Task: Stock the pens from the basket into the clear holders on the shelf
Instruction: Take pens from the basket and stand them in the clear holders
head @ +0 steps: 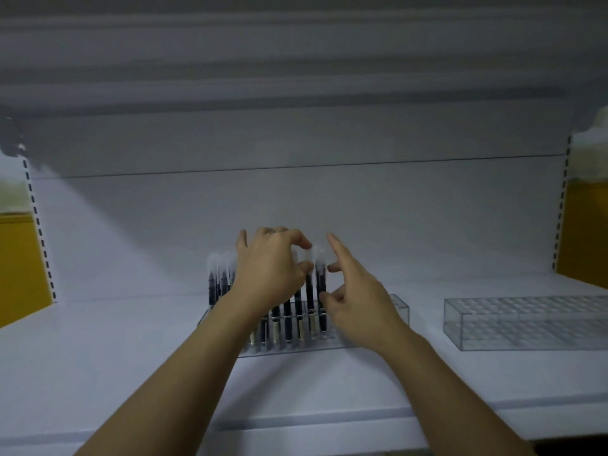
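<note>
Head view. The left hand (269, 271) hides the middle pens; its thumb and forefinger pinch the blurred white cap of one dark-barrelled pen (309, 291), which stands in the clear gridded holder (400, 311). The right hand (357, 301), fingers spread and relaxed, lies just beside the rightmost pen (322, 284). A second clear holder (526, 320) stands well apart to the right on the white shelf (131, 357).

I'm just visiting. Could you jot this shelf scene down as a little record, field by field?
Place: white shelf
Middle holder: clear, holds upright dark pens with white caps
Right holder: clear, no pens in it
Left hand: pinches the top of one pen
Right hand: fingers spread beside the rightmost pen; contact unclear
Basket: not in view
</note>
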Tool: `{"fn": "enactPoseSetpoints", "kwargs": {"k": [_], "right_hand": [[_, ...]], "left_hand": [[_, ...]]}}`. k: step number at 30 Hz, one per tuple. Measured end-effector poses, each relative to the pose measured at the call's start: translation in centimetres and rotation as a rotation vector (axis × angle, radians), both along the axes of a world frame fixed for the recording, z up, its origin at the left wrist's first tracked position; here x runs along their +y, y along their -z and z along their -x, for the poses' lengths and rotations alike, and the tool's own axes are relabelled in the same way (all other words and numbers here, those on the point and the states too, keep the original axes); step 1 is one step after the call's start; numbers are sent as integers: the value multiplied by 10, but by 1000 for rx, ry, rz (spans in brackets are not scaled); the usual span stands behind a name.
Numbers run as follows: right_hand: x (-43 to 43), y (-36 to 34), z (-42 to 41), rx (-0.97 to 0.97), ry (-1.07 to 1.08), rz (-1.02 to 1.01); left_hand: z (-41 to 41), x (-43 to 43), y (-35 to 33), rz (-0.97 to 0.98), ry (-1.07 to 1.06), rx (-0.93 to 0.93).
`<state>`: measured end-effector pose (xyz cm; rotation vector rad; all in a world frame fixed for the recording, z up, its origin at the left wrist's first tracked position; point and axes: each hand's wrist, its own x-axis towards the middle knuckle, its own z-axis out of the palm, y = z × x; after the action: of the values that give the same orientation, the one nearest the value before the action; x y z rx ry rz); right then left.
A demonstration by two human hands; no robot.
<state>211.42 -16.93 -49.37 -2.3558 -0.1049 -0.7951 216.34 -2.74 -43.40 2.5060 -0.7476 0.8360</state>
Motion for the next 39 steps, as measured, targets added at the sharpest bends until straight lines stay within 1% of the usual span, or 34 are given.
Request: {"fn": "enactPoseSetpoints", "kwargs": {"k": [5, 11, 16, 21, 26, 31, 34, 37, 39], "right_hand": [[-2, -4, 0, 32, -4, -70], [2, -7, 28, 37, 47, 25], [11, -3, 71, -2, 107, 138], [16, 21, 123, -15, 137, 221], [17, 73, 169, -53, 259, 333], [18, 138, 205, 99, 298, 306], [19, 178, 217, 245, 328, 288], [19, 222, 222, 377, 306, 207], [18, 252, 224, 460, 298, 190]], "left_hand": [[9, 5, 0, -46, 18, -15], [37, 17, 17, 22, 98, -111], [71, 27, 50, 106, 177, -137], [108, 32, 86, 123, 222, -134], [150, 36, 140, 92, 291, -56], [180, 37, 201, -14, 297, 81], [192, 38, 235, -48, 302, 192], [200, 37, 271, -88, 301, 298], [204, 36, 298, -122, 295, 383]]}}
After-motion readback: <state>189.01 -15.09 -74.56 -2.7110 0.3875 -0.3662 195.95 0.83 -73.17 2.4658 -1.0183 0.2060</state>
